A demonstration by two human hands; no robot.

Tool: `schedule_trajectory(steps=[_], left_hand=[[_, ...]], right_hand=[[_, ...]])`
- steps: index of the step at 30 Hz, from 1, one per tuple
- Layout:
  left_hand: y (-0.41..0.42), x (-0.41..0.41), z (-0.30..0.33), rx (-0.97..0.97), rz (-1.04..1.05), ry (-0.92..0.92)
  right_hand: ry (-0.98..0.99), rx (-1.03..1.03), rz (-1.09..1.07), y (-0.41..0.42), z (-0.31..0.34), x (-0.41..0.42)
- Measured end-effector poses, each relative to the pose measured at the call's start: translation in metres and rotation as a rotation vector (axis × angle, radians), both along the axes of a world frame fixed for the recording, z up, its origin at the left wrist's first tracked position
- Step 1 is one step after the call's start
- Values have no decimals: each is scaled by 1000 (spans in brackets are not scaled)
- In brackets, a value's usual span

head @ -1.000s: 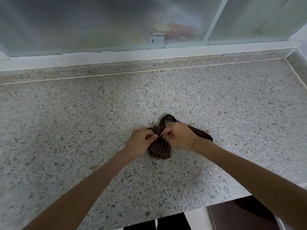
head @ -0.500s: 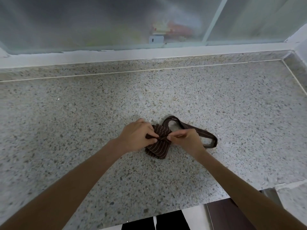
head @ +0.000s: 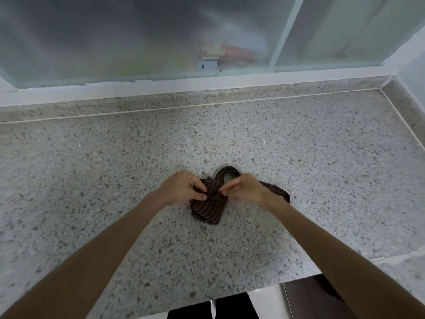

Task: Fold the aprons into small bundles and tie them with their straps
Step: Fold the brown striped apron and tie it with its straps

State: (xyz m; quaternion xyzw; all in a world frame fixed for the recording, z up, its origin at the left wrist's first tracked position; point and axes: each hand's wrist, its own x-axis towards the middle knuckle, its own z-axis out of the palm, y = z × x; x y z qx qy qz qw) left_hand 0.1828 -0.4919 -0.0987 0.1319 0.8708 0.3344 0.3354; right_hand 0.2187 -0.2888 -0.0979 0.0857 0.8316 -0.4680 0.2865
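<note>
Tying step judged in hand: the apron bundle (head: 208, 209) is already folded small, lying on the counter (head: 115, 180) in front of the window frame (head: 184, 85), well short of it. The knot at the bundle's window-side end is pinched by the left hand (head: 181, 187); the strap (head: 274, 188) is pinched by the right hand (head: 245, 188). Long axis runs roughly toward the window, tilted slightly right. Next, judged: strap ends drawn apart and cinched, slack loop taken up.

apron bundle (head: 208, 209) on counter (head: 92, 180) | left hand (head: 181, 188) left | right hand (head: 246, 189) right
</note>
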Motion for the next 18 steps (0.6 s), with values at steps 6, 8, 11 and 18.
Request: schedule_trajectory(steps=[6, 8, 11, 18], left_hand=[[-15, -12, 23, 51, 4, -151], [-13, -18, 29, -8, -16, -165], [3, -23, 30, -153, 15, -58], [44, -22, 3, -325, 5, -93]], right_hand=[[-75, 145, 218, 66, 31, -3], [-16, 331, 187, 82, 34, -6], [89, 596, 178, 86, 28, -6], [383, 779, 401, 63, -17, 22]])
